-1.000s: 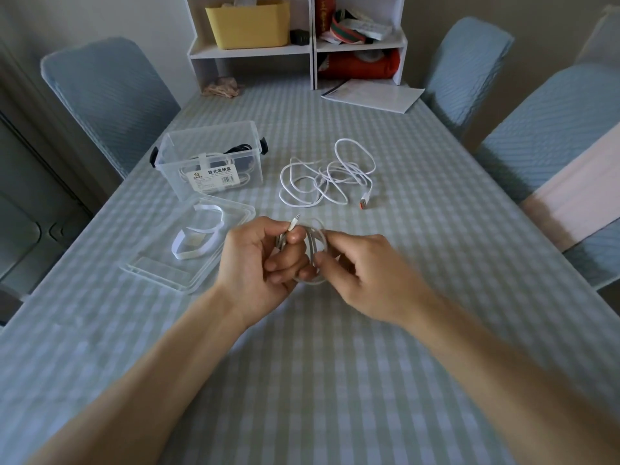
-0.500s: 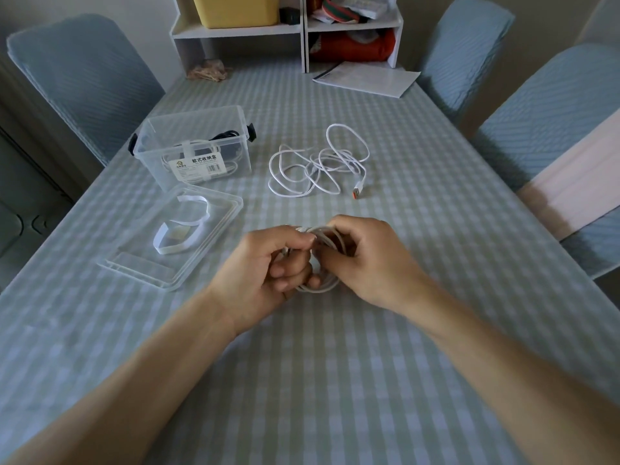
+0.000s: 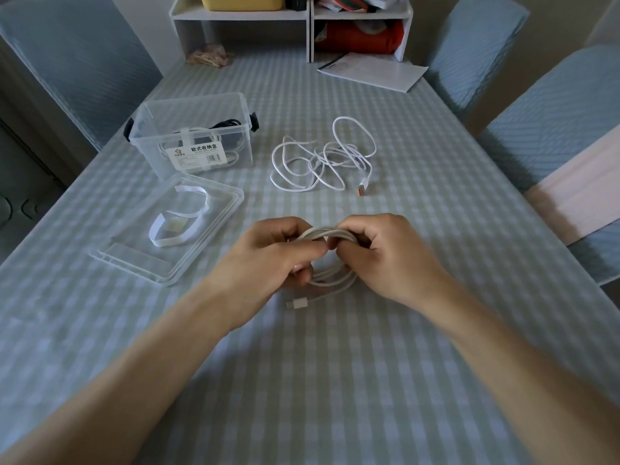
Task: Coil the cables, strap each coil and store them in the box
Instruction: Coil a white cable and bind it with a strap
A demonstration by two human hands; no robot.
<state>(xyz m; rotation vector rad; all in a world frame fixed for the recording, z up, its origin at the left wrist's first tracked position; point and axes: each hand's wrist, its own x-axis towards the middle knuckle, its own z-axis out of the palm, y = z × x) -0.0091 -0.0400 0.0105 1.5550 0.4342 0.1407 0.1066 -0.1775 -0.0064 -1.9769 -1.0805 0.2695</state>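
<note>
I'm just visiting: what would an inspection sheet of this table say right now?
Surface: checked tablecloth.
Job's things: open clear box holding coiled cables; its lid beside it with white straps lying on it.
Clutter: papers, brown bundle.
Grippers: left hand and right hand both grip one coil.
Cables: held white coil, plug dangling; loose white cable uncoiled.
Surroundings: covered chairs, white shelf.

Checked table [image 3: 335, 380] bears clear box [image 3: 161, 152], lid [image 3: 214, 236], loose cable [image 3: 322, 156], perhaps papers [image 3: 375, 72].
</note>
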